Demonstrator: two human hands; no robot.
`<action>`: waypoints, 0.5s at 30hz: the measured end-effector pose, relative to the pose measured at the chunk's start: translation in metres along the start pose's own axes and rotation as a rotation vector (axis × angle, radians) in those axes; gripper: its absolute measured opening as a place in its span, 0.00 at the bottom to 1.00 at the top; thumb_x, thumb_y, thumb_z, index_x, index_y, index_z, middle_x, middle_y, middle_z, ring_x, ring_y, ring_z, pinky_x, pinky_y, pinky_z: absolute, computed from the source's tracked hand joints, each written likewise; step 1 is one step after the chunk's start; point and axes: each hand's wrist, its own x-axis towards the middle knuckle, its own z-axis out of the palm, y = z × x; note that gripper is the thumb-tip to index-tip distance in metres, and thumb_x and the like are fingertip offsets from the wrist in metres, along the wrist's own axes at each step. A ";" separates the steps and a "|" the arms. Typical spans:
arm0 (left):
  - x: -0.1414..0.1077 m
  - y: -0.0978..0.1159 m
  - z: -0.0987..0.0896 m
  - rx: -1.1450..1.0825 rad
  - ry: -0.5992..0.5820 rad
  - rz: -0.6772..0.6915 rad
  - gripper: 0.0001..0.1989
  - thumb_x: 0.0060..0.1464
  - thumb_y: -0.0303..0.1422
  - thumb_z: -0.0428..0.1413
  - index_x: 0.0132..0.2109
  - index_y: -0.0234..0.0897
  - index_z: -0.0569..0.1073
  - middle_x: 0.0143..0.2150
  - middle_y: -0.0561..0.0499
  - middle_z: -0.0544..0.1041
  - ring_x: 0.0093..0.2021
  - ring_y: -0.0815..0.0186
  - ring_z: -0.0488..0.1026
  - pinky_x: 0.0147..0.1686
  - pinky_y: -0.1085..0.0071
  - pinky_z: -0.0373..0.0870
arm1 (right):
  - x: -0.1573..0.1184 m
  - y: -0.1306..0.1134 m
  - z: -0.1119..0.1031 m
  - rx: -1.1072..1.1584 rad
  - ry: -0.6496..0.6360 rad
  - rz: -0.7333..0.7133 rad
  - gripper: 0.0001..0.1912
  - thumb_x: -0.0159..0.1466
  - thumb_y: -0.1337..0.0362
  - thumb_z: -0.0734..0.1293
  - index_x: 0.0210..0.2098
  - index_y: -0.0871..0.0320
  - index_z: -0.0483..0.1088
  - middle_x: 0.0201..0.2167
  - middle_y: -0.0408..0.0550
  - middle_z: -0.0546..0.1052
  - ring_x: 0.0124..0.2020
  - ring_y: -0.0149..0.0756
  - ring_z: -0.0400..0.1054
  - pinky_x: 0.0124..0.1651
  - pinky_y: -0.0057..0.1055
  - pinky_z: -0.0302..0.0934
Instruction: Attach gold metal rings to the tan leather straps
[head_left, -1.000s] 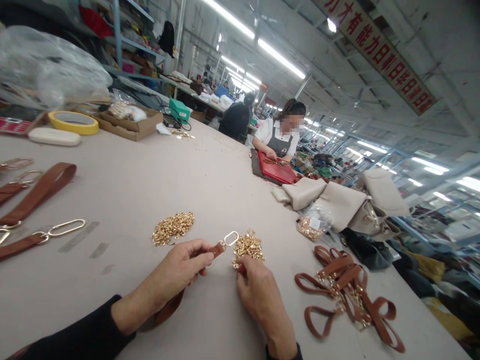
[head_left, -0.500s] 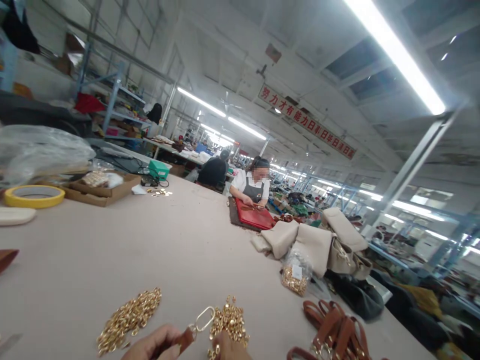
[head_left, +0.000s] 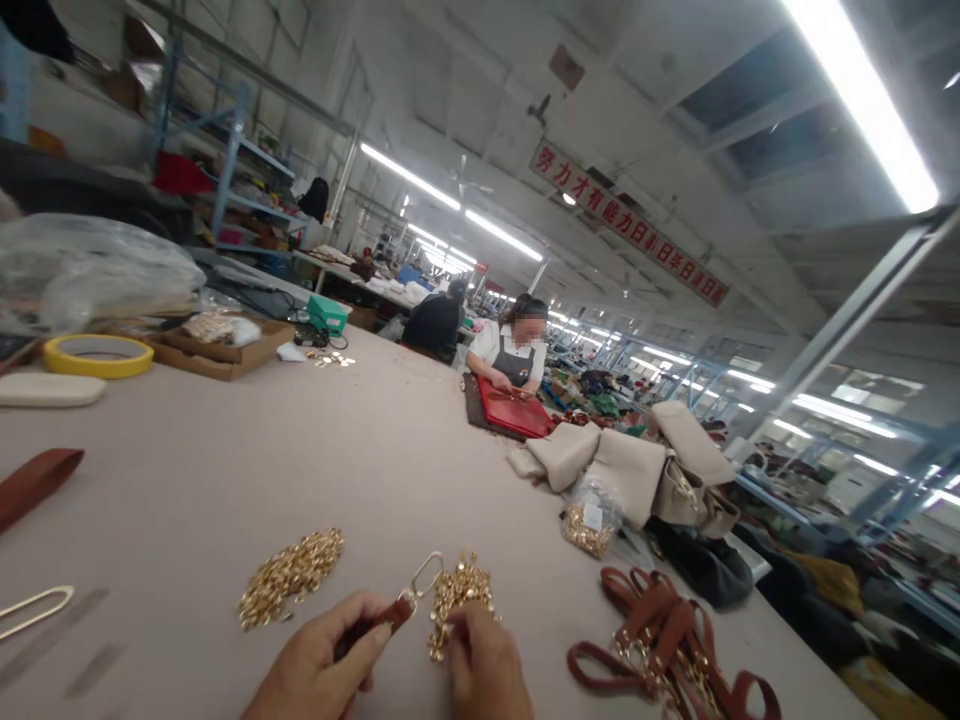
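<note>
My left hand [head_left: 330,650] is closed around a brown leather strap [head_left: 396,612]. From the strap's end hangs a gold-coloured clasp with an oval ring [head_left: 428,573], which points away from me. Beside it my right hand [head_left: 487,668] rests at the near edge of a pile of small gold metal pieces [head_left: 465,585], fingers bent and drawn together. Whatever is between those fingertips is hidden. A second pile of small gold pieces [head_left: 292,575] lies left of the hands.
Brown leather straps with gold hardware [head_left: 667,640] lie at right. Behind them are a plastic bag of gold pieces [head_left: 589,530] and cream bags [head_left: 626,470]. At left are a brown strip [head_left: 37,485], yellow tape [head_left: 97,356] and a cardboard tray [head_left: 225,360]. A co-worker [head_left: 510,350] handles a red item across the table.
The view has tipped downward, so more of both hands and the table shows. My left hand still grips the strap; my right hand stays at the gold pile, fingers bent.
</note>
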 end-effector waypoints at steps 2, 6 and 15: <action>-0.004 0.005 -0.002 -0.001 -0.041 0.027 0.20 0.53 0.49 0.53 0.41 0.37 0.75 0.26 0.55 0.67 0.24 0.68 0.65 0.19 0.78 0.61 | 0.003 -0.019 -0.012 0.280 -0.072 0.104 0.05 0.61 0.69 0.62 0.31 0.56 0.70 0.25 0.43 0.74 0.28 0.34 0.69 0.30 0.26 0.61; -0.007 0.010 -0.004 0.028 -0.055 0.038 0.17 0.56 0.45 0.52 0.42 0.37 0.75 0.25 0.56 0.66 0.23 0.70 0.63 0.18 0.78 0.61 | 0.007 -0.051 -0.016 0.666 -0.038 0.177 0.03 0.61 0.65 0.67 0.35 0.57 0.69 0.28 0.42 0.73 0.30 0.32 0.68 0.34 0.26 0.63; -0.012 0.011 -0.001 0.052 -0.013 0.135 0.13 0.58 0.39 0.51 0.41 0.37 0.76 0.25 0.57 0.69 0.19 0.73 0.63 0.18 0.78 0.61 | 0.007 -0.073 -0.008 0.491 0.038 -0.165 0.05 0.62 0.71 0.67 0.37 0.55 0.72 0.35 0.44 0.77 0.38 0.33 0.73 0.43 0.28 0.66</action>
